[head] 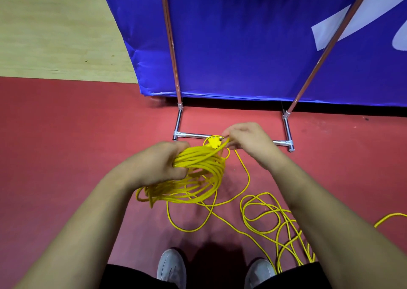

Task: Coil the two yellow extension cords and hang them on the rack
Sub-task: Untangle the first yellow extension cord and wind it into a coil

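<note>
While left hand (164, 164) grips round coil (198, 174), right hand (246, 143) pinches thin strand (223, 146)

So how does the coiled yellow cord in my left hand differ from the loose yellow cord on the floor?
The coiled bundle is gathered into tight stacked loops; the loose cord sprawls in wide, uneven loops. The coiled bundle is gripped by the left hand; the loose cord lies on the red floor. Both are thin yellow cord.
</note>
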